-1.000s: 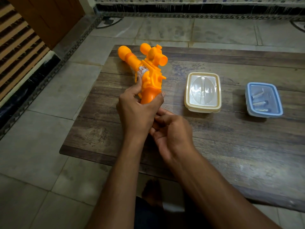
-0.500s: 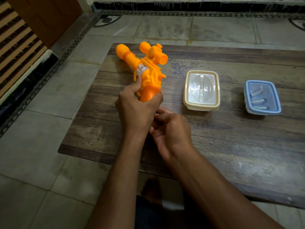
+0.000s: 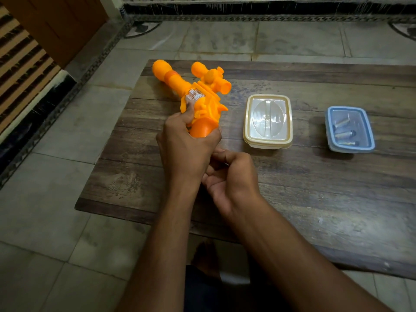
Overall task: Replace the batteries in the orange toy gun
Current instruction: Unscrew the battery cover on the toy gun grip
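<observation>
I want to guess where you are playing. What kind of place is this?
Probably a room in a home: a low dark wooden table stands on large grey stone floor tiles, a patterned border strip runs along the wall's foot, and a cream lidded plastic box sits on the table.

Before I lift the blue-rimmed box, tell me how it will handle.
The blue-rimmed box looks like thin, clear plastic, so it is probably light and stiff. The three batteries lie loose inside, so they would likely roll and shift its weight if it tilts.
</observation>
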A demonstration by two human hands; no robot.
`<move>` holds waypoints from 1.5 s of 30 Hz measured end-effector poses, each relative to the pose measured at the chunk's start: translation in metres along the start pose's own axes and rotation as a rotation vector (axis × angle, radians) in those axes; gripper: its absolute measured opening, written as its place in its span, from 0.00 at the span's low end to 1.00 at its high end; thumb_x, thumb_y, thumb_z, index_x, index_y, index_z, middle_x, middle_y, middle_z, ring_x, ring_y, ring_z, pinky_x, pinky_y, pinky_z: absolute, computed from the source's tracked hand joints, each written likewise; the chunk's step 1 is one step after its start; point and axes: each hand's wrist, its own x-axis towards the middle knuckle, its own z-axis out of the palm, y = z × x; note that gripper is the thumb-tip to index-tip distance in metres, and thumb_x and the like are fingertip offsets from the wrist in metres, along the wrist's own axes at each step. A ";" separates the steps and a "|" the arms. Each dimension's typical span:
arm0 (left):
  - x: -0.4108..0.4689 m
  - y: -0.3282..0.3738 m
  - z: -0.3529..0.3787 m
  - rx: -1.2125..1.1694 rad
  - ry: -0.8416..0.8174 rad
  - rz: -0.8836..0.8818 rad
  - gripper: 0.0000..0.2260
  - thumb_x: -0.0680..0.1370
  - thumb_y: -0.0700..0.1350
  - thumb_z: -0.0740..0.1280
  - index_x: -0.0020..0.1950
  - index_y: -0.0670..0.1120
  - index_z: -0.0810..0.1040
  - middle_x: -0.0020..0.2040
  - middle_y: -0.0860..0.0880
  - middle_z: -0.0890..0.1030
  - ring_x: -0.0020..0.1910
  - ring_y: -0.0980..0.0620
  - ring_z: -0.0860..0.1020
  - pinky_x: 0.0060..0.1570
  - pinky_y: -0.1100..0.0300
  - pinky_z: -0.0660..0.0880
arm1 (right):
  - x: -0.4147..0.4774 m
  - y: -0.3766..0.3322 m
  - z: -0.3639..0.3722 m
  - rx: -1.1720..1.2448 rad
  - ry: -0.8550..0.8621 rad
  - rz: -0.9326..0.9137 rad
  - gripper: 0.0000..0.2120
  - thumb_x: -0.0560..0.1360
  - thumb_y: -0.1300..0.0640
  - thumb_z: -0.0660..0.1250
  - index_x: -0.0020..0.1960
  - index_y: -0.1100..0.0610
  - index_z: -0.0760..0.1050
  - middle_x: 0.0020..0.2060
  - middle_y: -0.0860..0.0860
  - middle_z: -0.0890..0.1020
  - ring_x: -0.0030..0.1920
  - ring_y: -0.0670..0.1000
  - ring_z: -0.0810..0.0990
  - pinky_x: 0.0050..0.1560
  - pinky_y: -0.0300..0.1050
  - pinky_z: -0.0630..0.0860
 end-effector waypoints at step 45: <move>0.005 0.003 -0.013 -0.651 0.227 -0.204 0.17 0.72 0.40 0.80 0.58 0.36 0.85 0.40 0.53 0.87 0.41 0.53 0.83 0.46 0.51 0.83 | 0.001 -0.033 -0.025 -1.312 0.022 -0.679 0.13 0.73 0.71 0.66 0.50 0.58 0.84 0.43 0.49 0.87 0.47 0.44 0.87 0.54 0.49 0.84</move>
